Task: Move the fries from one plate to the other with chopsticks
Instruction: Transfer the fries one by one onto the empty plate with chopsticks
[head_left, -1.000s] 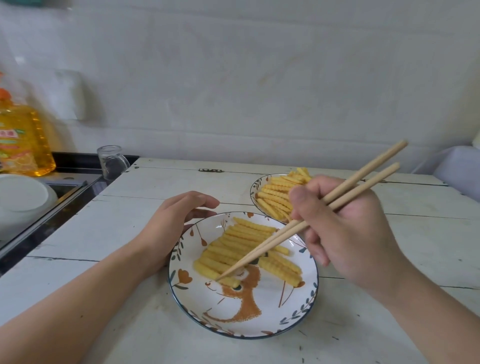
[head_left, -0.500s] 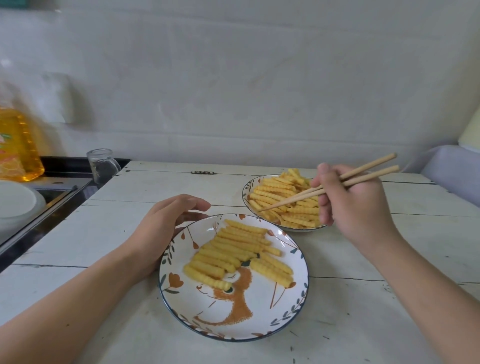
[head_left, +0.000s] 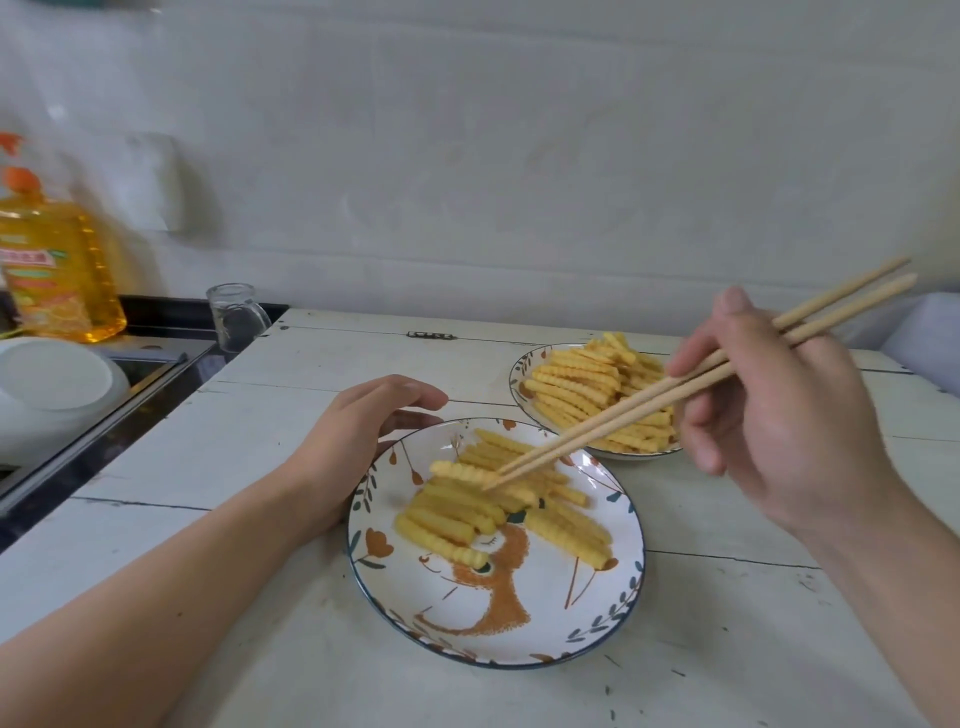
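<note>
Right, head view only, one line per thing as I see it from my end.

Right hand: fingers curled round the chopsticks, gripping them near the upper ends, raised above the right side of the table.

Chopsticks: slanting down to the left, tips close together and pinching one crinkle fry at its right end.

Pinched fry: lifted just above the heap on the near plate, lying roughly level.

Left hand: holding nothing, fingers loosely curved, resting on the table against the left rim of the near plate; I cannot tell whether the fingertips touch the rim.

Near plate: toward the front edge of the table, painted with a fox and leaves, with a row of fries across its far half.

Far plate: behind and to the right, near the back edge, just beside the near plate, piled with more fries.

Table: white painted boards, scuffed.

Glass: at the back left corner of the table.

Oil bottle: on the dark counter left of the table, by the wall.

White bowl: on that counter, at the left edge of view.
</note>
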